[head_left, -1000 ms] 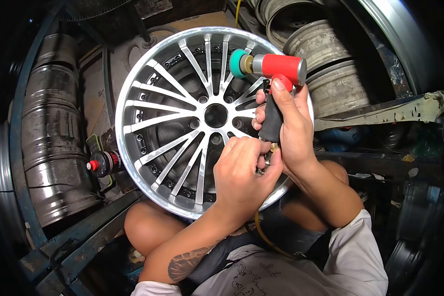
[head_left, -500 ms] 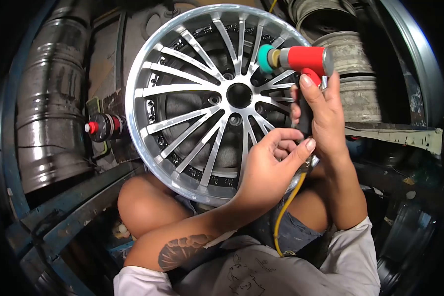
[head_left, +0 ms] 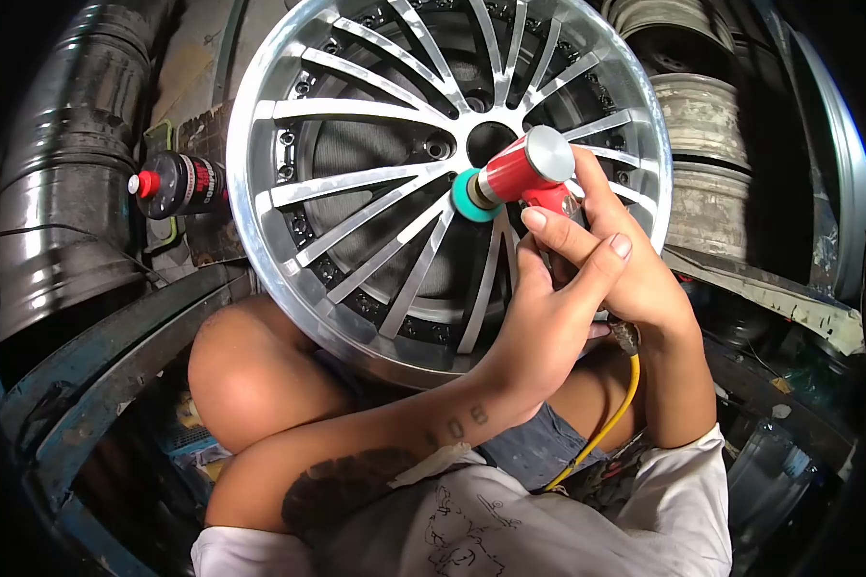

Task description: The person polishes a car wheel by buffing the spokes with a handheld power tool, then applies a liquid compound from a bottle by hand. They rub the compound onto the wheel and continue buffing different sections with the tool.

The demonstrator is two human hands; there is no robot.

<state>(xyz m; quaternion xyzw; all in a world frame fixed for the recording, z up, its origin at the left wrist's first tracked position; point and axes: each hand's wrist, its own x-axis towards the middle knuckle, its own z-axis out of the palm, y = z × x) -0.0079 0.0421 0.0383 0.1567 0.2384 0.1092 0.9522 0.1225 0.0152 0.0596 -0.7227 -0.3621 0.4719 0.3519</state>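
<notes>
A multi-spoke alloy wheel rim point(head_left: 346, 111) with a bright polished lip lies tilted in front of my lap. My right hand point(head_left: 635, 260) is closed round the handle of a red air polisher point(head_left: 512, 173), thumb across the grip. Wrapped against the same handle from the near side is my left hand point(head_left: 548, 322); its fingers are partly hidden. The polisher's round green pad point(head_left: 471, 196) sits at the spokes just below the centre hole, seemingly touching them. A yellow air hose point(head_left: 624, 409) runs from the handle's bottom past my right thigh.
A dark bottle with a red cap point(head_left: 181, 183) lies left of the rim. Stacked wheel rims stand at the left point(head_left: 72, 183) and right point(head_left: 698, 144). A blue metal frame point(head_left: 115, 332) crosses the lower left, and a clear plastic container point(head_left: 775, 462) is at lower right.
The polisher has moved left and down, from above the right-hand spokes to beside the hub. My left hand has shifted up the handle. The view has shifted, so the rim appears higher.
</notes>
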